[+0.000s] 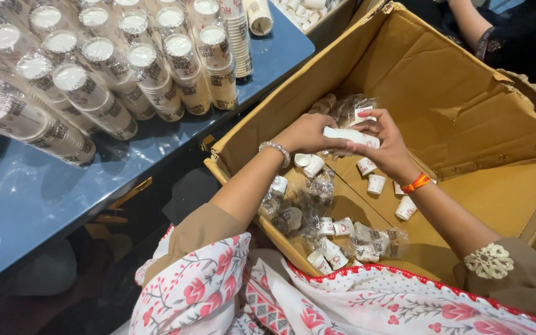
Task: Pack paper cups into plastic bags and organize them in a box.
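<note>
Both hands, left [308,133] and right [387,146], are pinching a short cup stack [350,136] over the box [466,93]. Many sleeved stacks [113,62] are already lying on the table [26,198]; loose cups [376,183] are still waiting in the box.

A blue worktop [38,198] filled the left side, its glossy top catching soft reflections from overhead light. Sleeves of stacked paper cups [113,68] in clear wrap lay across it. Below its edge the floor [94,267] sat in deep shadow, dark and hard to read. At the top right, another person's arm [469,22] in a dark sleeve leaned in.
</note>
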